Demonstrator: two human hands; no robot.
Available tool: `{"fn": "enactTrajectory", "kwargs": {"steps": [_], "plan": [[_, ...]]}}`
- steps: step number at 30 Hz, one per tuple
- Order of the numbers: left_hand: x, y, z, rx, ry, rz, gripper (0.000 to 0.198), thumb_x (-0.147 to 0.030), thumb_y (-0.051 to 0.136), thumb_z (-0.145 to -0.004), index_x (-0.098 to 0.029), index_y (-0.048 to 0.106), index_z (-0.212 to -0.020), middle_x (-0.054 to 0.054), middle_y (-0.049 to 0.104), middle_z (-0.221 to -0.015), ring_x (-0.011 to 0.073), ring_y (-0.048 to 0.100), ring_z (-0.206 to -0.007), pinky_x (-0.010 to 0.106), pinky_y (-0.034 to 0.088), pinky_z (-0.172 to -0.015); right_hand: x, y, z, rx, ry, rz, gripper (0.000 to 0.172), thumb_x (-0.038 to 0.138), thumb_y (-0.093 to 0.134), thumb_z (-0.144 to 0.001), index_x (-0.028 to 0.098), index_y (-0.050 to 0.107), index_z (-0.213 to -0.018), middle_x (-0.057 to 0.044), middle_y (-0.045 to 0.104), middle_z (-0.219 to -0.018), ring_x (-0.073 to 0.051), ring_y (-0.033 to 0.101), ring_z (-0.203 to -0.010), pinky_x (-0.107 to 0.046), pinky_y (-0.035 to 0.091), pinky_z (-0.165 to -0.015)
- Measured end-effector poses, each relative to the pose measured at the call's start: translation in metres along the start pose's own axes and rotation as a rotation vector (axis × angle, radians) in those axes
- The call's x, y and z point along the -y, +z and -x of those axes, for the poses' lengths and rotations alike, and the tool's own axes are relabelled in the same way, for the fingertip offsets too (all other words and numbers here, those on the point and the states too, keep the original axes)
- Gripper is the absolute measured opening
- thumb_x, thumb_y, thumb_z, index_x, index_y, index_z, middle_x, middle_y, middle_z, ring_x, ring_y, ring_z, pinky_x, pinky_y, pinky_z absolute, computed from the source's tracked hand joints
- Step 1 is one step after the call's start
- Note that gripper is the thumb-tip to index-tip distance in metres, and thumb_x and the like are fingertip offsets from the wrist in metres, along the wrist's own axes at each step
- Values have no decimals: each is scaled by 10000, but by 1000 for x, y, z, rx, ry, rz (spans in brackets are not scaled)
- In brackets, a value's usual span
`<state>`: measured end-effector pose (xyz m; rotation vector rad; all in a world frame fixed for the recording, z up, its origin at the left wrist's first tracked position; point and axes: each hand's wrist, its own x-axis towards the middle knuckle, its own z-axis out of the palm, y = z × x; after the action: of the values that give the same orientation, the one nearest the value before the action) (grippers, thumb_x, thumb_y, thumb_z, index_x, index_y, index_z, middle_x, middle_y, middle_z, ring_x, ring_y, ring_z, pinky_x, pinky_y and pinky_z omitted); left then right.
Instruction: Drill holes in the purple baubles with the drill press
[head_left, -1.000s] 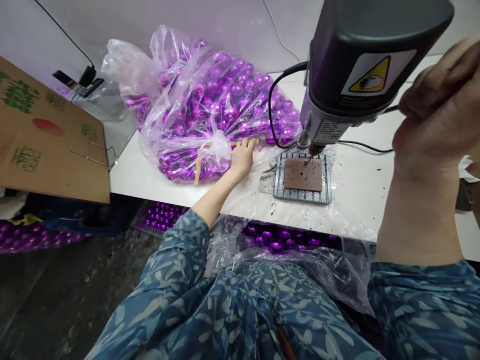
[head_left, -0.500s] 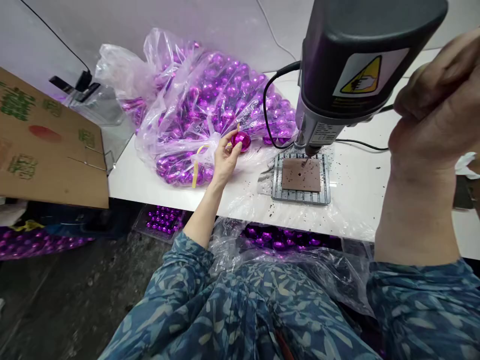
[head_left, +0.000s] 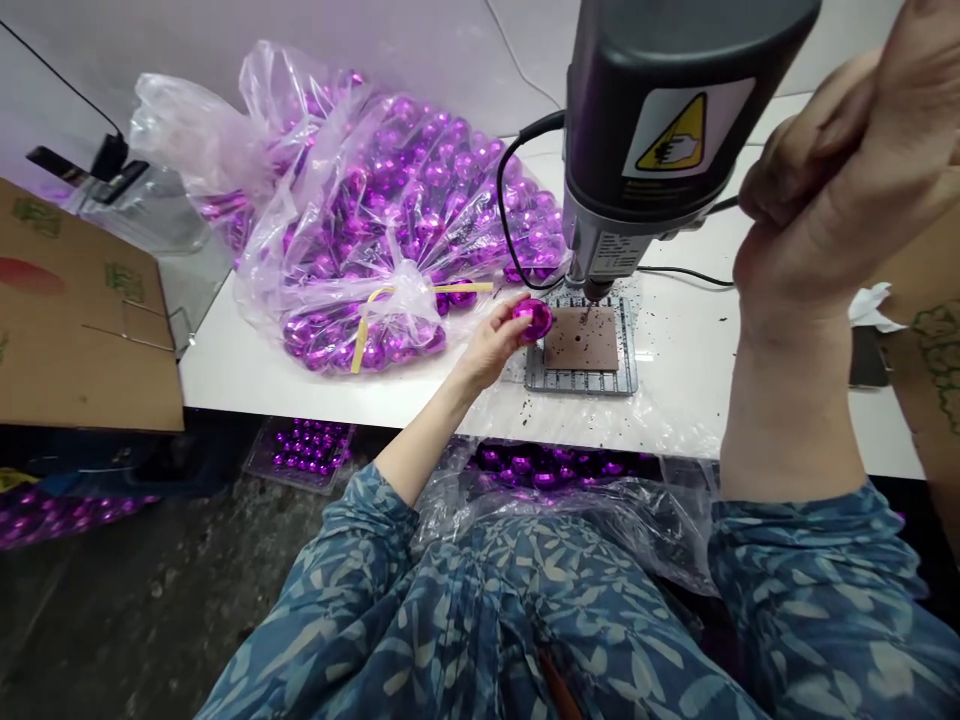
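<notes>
My left hand (head_left: 489, 352) pinches a shiny purple faceted ball (head_left: 535, 319) between thumb and fingers, at the left edge of the drill press's base plate (head_left: 534, 378). On that plate lies a brown board (head_left: 592, 345) with a small hole in it. Above the board hangs the drill press head (head_left: 667, 60), its bit (head_left: 587, 311) pointing down. My right hand (head_left: 832, 180) is raised at the right of the drill head, its fingers curled closed. Whatever it grips is hidden behind the fingers.
A clear plastic bag (head_left: 405, 285) full of similar purple balls rests left of the drill, with a yellow tie (head_left: 360, 345). A cardboard box (head_left: 90, 350) stands at the far left. Dark shavings dot the white table (head_left: 667, 400). Below its edge sits a tray of purple pieces (head_left: 307, 450).
My left hand has carried the ball from beside the bag rightward to the base plate's left edge. The whole view has shifted left; my right hand stays raised and closed.
</notes>
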<state>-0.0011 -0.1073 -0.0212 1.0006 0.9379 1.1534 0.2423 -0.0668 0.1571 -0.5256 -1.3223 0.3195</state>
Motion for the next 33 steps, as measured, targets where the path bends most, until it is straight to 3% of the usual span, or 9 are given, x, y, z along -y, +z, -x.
{"fn": "enactTrajectory", "kwargs": {"steps": [3,7,14,17,20,23,28,33], "plan": [[18,9,-11,31,129,-166,714,-519,991,-773,-230,623,-1312,111,775,-1274,272,757,-1232,498,586,-1160,-2,6,-2,-92,-6,-107,678,760,599,-749,178,273,-635,71,74,-486,11,227,-372,-187,154,-388],[35,17,-27,104,163,-275,668,-599,921,-841,-209,636,-1303,134,780,-1319,274,769,-1225,482,600,-1141,8,12,-3,-79,28,-78,690,747,593,-723,147,274,-603,60,70,-493,29,304,-382,-171,178,-409],[42,27,-36,121,195,-506,589,-407,908,-888,-190,668,-1381,134,796,-1330,260,786,-1152,441,647,-1044,20,11,-2,-58,65,-65,710,704,606,-745,181,132,-674,69,153,-489,31,378,-394,-187,159,-403],[42,35,-31,103,302,-649,553,-365,916,-883,-210,694,-1365,129,778,-1323,272,769,-1156,440,660,-990,20,11,-2,-59,72,-63,688,709,588,-744,185,149,-666,68,167,-485,30,383,-396,-190,158,-405],[45,42,-28,84,431,-771,518,-350,929,-877,-231,707,-1330,123,765,-1295,297,738,-1214,479,645,-1032,21,12,-1,-60,78,-69,667,711,588,-714,191,173,-657,71,194,-479,28,373,-393,-202,145,-412],[50,45,-26,83,465,-782,525,-360,915,-898,-234,675,-1348,121,766,-1295,294,739,-1219,492,639,-1053,21,12,0,-55,71,-85,662,708,595,-717,192,185,-656,72,194,-481,26,372,-394,-208,143,-418],[54,45,-25,93,408,-689,537,-394,894,-915,-237,646,-1365,128,759,-1351,286,748,-1234,499,641,-1075,18,10,5,-40,29,-59,696,702,598,-774,184,150,-651,66,137,-470,17,366,-387,-216,177,-416],[52,46,-24,96,379,-632,535,-412,894,-901,-234,668,-1353,135,748,-1360,304,727,-1272,530,603,-1135,14,8,26,-132,-73,-87,744,602,644,-879,169,88,-642,55,60,-477,9,332,-383,-212,144,-445]]}}
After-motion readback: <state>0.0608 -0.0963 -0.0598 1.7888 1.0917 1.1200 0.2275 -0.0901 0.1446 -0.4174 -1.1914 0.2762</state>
